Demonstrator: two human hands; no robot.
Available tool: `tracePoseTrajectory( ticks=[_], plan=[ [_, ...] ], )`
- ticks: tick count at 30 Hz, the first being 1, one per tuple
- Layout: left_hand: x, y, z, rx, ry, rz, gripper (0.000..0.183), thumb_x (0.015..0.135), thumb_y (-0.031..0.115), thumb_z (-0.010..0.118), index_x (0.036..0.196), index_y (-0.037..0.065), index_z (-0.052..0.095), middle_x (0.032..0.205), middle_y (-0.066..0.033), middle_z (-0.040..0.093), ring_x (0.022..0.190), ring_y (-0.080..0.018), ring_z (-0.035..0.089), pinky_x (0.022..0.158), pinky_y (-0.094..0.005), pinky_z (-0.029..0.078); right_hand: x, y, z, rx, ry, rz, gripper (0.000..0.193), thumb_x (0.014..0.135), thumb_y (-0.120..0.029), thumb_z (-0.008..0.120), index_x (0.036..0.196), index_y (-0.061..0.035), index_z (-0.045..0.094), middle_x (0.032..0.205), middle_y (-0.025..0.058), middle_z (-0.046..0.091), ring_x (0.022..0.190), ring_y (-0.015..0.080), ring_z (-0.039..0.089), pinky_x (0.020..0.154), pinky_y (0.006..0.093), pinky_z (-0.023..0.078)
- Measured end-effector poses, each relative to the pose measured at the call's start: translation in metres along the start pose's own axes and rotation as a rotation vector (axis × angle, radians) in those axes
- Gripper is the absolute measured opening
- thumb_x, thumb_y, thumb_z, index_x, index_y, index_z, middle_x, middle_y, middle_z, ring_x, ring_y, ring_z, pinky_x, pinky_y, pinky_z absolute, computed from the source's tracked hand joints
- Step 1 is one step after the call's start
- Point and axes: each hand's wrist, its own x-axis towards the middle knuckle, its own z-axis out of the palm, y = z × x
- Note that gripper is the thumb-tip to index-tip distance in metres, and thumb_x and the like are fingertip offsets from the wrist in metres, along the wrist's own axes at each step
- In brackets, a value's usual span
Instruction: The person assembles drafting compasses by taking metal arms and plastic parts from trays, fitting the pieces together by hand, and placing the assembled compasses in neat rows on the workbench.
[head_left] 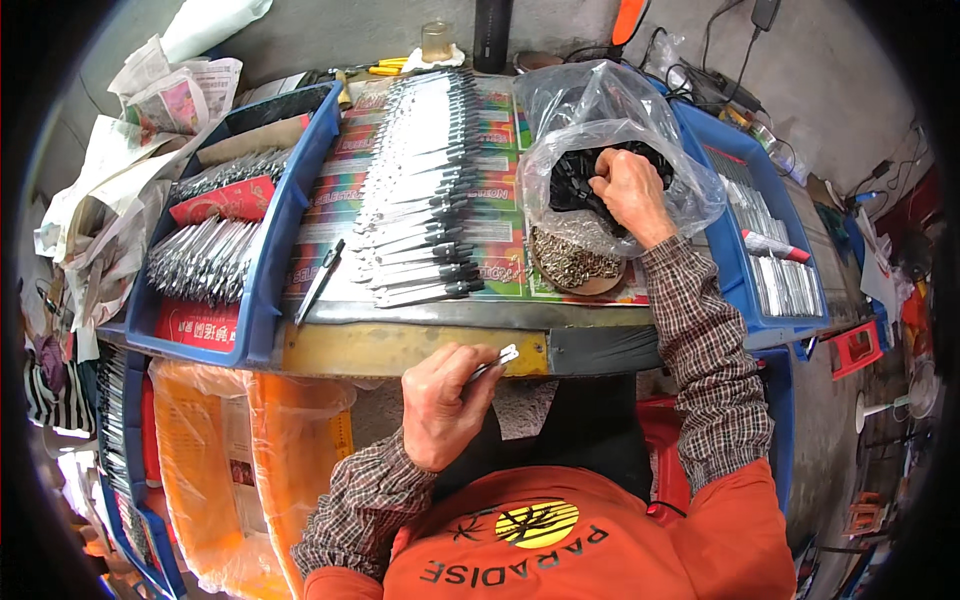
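Note:
My left hand (438,405) is closed around a slim silver metal piece (508,354); its pale end shows a small hole and juts out past the fingers, just in front of the table's edge. Over the table at the right, my right hand (630,188) reaches into a clear plastic bag (690,190) of small black parts (572,180). Its fingers are curled together, and what they hold, if anything, is hidden. Below the bag a round dish holds small brass-coloured metal bits (575,262). A long row of slim silver pieces with black ends (425,200) lies mid-table.
A blue bin (318,180) of silver pieces stands left, another blue bin (705,150) right. One loose black-ended piece (320,280) lies near the front edge. At the back are a glass cup (437,42) and a dark cylinder (492,35). An orange crate (285,430) stands below.

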Motion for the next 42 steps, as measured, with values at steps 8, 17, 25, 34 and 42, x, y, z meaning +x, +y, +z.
tracePoseTrajectory(
  ticks=[8, 17, 25, 34, 42],
  plan=[
    [-0.006, 0.010, -0.009, -0.021, -0.021, -0.020, 0.013, 0.077, -0.002, 0.068, 0.088, 0.002, 0.064, 0.069, -0.0091, 0.057, 0.054, -0.0194, 0.054, 0.051, -0.0288, 0.043, -0.033, -0.004, -0.018, 0.310, 0.191, -0.154, 0.021, 0.074, -0.006, 0.066, 0.093, 0.0023, 0.063, 0.085, 0.0144, 0.062, 0.073, 0.0265, 0.063, 0.067, 0.0362, 0.049],
    [-0.016, 0.025, -0.008, -0.074, -0.058, -0.023, 0.017, 0.074, -0.003, 0.069, 0.089, 0.002, 0.063, 0.071, -0.0100, 0.058, 0.057, -0.0221, 0.057, 0.051, -0.0306, 0.045, -0.160, -0.063, -0.053, 1.342, -0.325, 0.023, 0.022, 0.083, 0.006, 0.061, 0.105, 0.0040, 0.059, 0.097, 0.0072, 0.063, 0.083, 0.0142, 0.067, 0.068, 0.0238, 0.055],
    [-0.026, 0.032, -0.001, -0.094, -0.106, 0.010, 0.020, 0.072, -0.004, 0.069, 0.090, 0.002, 0.063, 0.071, -0.0103, 0.057, 0.058, -0.0247, 0.056, 0.052, -0.0325, 0.044, -0.194, -0.073, -0.043, 1.504, -0.309, 0.109, 0.021, 0.081, 0.008, 0.064, 0.102, 0.0067, 0.058, 0.099, 0.0167, 0.063, 0.082, 0.0223, 0.068, 0.071, 0.0300, 0.059],
    [-0.035, 0.031, -0.002, -0.071, -0.134, -0.006, 0.019, 0.072, -0.006, 0.068, 0.090, 0.001, 0.064, 0.072, -0.0091, 0.059, 0.057, -0.0200, 0.057, 0.051, -0.0292, 0.044, -0.207, -0.078, -0.035, 1.443, -0.278, 0.007, 0.021, 0.081, 0.011, 0.062, 0.102, 0.0075, 0.061, 0.101, 0.0156, 0.062, 0.086, 0.0207, 0.066, 0.073, 0.0288, 0.058],
    [-0.038, 0.028, 0.002, -0.141, -0.153, -0.039, 0.021, 0.071, -0.005, 0.069, 0.089, 0.003, 0.063, 0.071, -0.0099, 0.058, 0.059, -0.0245, 0.058, 0.051, -0.0328, 0.045, -0.210, -0.071, -0.026, 1.377, -0.413, -0.088, 0.020, 0.082, 0.008, 0.064, 0.102, 0.0039, 0.063, 0.097, 0.0082, 0.063, 0.086, 0.0118, 0.063, 0.073, 0.0225, 0.054]
  ],
)
